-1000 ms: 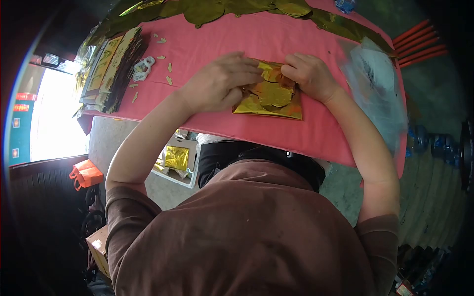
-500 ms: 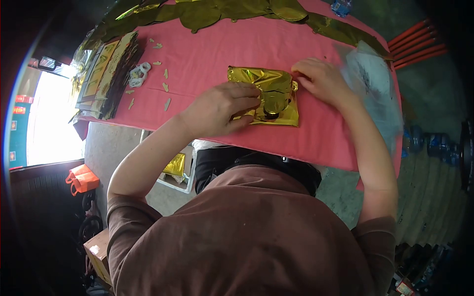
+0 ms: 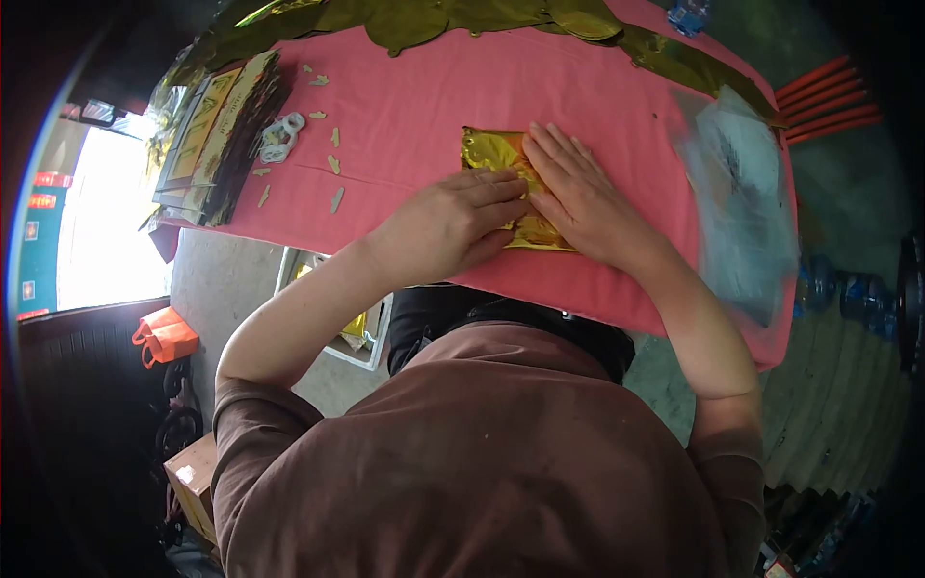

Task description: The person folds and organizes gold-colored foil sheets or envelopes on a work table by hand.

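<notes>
Pink cloth is covering the table (image 3: 405, 106), giving a soft, flat bed on which thin foil can be pressed without sliding. Near its front edge a folded gold foil packet (image 3: 491, 154) is lying, and both hands are bearing down on it. The right hand (image 3: 578, 197) is spread flat, palm down and fingers extended, covering most of the packet, apparently so the shiny material is squeezed flat and kept from springing back up. The left hand (image 3: 448, 226) is resting just beside it, fingers loosely curled with the tips touching the packet's near left corner, seemingly pinning that edge; neither hand is grasping anything. Along the far edge, gold foil sheets (image 3: 414, 19) are lying spread out, well apart from the work. At the left side a stack of printed packages (image 3: 217, 130) is sitting beside a white plastic piece (image 3: 279, 135) and scattered paper scraps (image 3: 332, 164). A clear plastic bag (image 3: 737, 193) is lying at the right.
</notes>
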The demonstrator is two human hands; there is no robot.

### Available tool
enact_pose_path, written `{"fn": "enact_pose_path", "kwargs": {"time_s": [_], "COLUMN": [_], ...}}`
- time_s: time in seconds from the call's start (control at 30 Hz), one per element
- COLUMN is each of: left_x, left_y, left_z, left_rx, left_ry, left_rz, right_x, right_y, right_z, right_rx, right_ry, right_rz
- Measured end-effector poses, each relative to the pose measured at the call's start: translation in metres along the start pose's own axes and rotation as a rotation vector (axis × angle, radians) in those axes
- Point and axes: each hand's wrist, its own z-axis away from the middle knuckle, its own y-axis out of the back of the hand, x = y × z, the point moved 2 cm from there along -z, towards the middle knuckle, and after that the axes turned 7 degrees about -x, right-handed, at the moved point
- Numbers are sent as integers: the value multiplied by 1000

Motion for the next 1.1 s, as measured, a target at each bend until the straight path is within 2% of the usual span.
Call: {"fn": "enact_pose_path", "kwargs": {"time_s": [0.13, 0.2, 0.23, 0.3, 0.33, 0.4, 0.43, 0.5, 0.53, 0.6, 0.93, 1.0, 1.1], "left_x": [-4, -11, -14, -22, -26, -36, -39, -40, -43, -51, -59, -58, -60], "left_y": [4, 8, 14, 27, 30, 39, 37, 24, 21, 14, 18, 19, 18], "left_z": [4, 6, 7, 7, 3, -6, -8, -11, -9, -4, -2, -3, 1], "left_rx": [-24, -105, -106, -71, -69, 132, 132, -15, -19, -198, -230, -299, -210], "left_ry": [25, 23, 27, 261, 264, 193, 196, 91, 91, 18, -24, -10, 40], "left_rz": [79, 345, 341, 500, 500, 110, 112, 19, 27, -25, -48, -42, -4], "right_x": [0, -1, -1, -2, -3, -4, -4, -4, -4, -2, 0, -1, 0], "right_y": [-4, -5, -5, -4, -4, -2, -1, -1, -2, -4, -1, 0, -1], "right_z": [4, 4, 4, 4, 4, 2, 2, 4, 4, 5, 17, 20, 20], "right_rx": [-12, -5, -7, -10, -18, -28, -31, -41, -24, -8, -18, -17, -21], "right_ry": [-17, -7, -10, -10, -19, -24, -22, -26, -11, -6, -21, -23, -18], "right_rz": [89, 124, 128, 133, 132, 128, 124, 114, 125, 129, 197, 211, 208]}}
